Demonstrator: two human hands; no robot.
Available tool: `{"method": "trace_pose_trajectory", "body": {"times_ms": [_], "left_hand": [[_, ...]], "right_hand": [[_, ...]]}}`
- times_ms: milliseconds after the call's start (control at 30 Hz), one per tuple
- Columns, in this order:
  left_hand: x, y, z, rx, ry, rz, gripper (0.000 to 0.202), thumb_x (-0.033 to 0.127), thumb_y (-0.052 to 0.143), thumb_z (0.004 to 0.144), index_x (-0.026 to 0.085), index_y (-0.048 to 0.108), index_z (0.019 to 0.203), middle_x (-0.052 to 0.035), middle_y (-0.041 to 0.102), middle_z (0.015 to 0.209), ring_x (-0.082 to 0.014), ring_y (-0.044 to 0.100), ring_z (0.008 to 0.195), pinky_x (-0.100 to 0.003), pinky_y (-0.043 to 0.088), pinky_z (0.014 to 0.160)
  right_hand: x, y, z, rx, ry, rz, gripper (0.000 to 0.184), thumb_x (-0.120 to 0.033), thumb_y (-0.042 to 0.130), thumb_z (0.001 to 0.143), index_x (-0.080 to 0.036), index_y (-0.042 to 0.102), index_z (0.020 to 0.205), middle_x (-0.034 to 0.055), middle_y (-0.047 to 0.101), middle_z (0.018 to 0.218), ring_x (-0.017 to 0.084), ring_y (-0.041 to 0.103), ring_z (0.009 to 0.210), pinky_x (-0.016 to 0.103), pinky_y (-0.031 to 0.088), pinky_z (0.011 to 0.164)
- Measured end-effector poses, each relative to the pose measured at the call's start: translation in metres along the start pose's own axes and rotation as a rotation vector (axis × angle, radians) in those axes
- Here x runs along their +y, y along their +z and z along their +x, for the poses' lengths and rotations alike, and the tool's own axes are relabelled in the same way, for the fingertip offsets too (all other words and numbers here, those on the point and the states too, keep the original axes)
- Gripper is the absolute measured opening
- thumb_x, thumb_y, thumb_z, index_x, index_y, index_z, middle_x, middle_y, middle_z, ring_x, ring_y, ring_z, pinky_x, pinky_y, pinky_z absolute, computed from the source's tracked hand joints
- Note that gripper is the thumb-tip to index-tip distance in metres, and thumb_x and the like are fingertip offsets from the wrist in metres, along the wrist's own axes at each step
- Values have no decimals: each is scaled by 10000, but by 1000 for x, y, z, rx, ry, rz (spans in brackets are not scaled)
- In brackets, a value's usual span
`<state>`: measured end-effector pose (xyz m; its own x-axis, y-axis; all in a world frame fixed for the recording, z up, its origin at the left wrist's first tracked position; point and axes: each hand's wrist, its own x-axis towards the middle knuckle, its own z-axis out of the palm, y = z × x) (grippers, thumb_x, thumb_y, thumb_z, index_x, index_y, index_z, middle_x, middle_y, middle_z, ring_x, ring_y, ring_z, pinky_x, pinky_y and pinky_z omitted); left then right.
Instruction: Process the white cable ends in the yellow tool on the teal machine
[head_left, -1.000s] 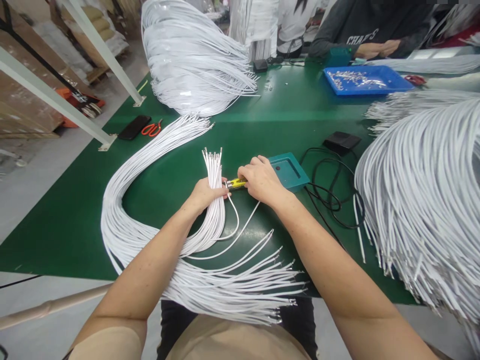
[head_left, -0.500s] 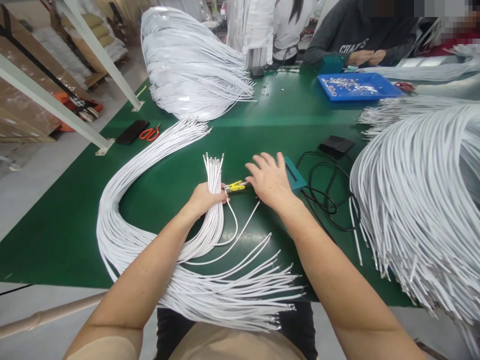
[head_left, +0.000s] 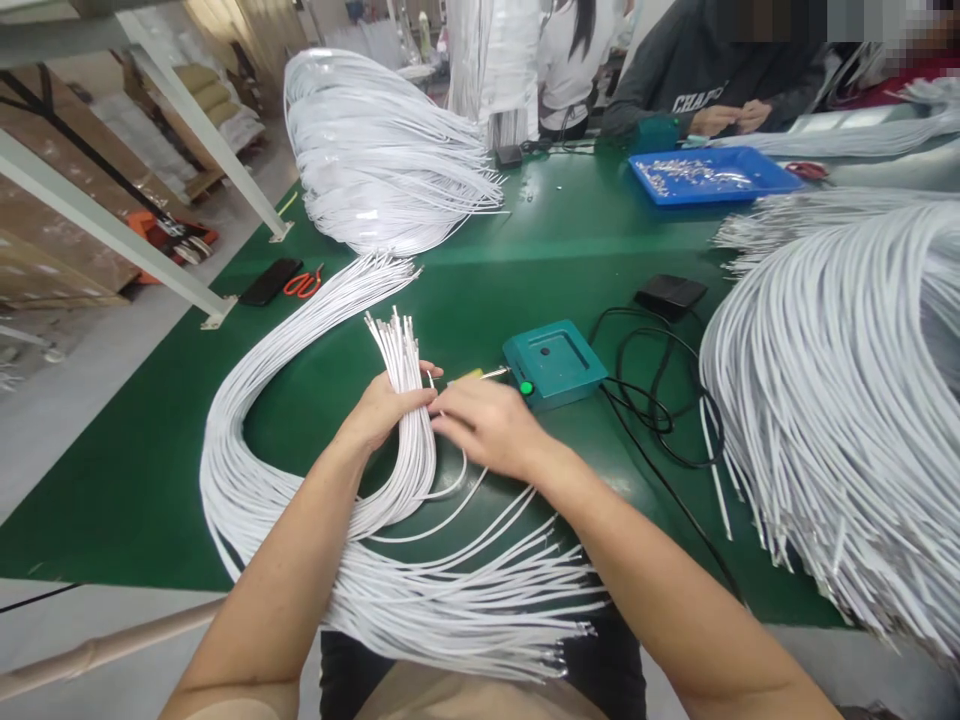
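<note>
My left hand (head_left: 382, 410) is wrapped round a bundle of white cables (head_left: 409, 400) whose metal-tipped ends point away from me. My right hand (head_left: 487, 425) lies just right of the bundle, its fingertips pinching one cable end at the bundle's side. A yellow-handled probe (head_left: 476, 375) lies on the green table (head_left: 150, 450) just beyond my right hand, next to a small teal box with a green button (head_left: 553, 362). The rest of the cables loop leftwards and fan out in front of me (head_left: 465, 600).
Big piles of white cables lie at the right (head_left: 840, 400) and at the back (head_left: 375, 150). A black cord and pedal (head_left: 670, 293) are right of the teal box. Red scissors (head_left: 302, 283), a phone (head_left: 270, 281), and a blue tray (head_left: 712, 172) lie further off. Other people sit opposite.
My right hand has left the yellow probe and the teal box and come back to the bundle, pinching a cable end. My left hand has shifted the bundle slightly left and nearer.
</note>
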<state>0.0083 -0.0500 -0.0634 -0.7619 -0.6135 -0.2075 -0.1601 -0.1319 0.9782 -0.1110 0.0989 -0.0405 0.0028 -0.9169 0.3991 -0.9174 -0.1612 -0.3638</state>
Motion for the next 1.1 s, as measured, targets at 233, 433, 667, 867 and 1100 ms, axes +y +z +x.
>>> {"method": "trace_pose_trajectory", "body": {"times_ms": [233,433,667,867,1100], "left_hand": [[2,5,-1,-11,-7,-55,550,243,767,591,149,566,1094,-60,672,938,-134,613,706,-268,484,685],[1,4,0,34,-60,-81,461,246,794,556,134,644,977,-44,669,887,-147,610,784,-264,467,738],[4,10,-1,-15,-79,-119,478,257,819,515,120,644,937,-42,673,805,-165,618,732,-295,468,732],[2,13,0,-77,-51,-176,359,285,787,580,125,616,853,-31,653,782,-147,609,709,-274,465,691],[2,18,-1,-26,-32,-140,395,260,803,528,149,585,838,-4,647,769,-139,615,711,-283,468,736]], "right_hand": [[-36,18,-1,-404,-101,-99,258,-247,461,881,-131,678,802,84,686,806,194,631,754,301,414,686],[-44,12,-3,-695,173,4,255,-257,478,851,-130,698,854,121,706,825,212,649,720,271,402,570],[-23,-7,3,-519,374,368,281,-336,521,832,-160,660,663,29,657,634,107,550,540,209,352,522],[4,8,8,-182,604,469,198,-271,514,820,-166,593,672,-16,622,599,70,528,459,195,378,539],[9,12,6,-116,692,589,162,-257,495,781,-175,570,662,-32,602,562,67,513,422,188,404,477]]}}
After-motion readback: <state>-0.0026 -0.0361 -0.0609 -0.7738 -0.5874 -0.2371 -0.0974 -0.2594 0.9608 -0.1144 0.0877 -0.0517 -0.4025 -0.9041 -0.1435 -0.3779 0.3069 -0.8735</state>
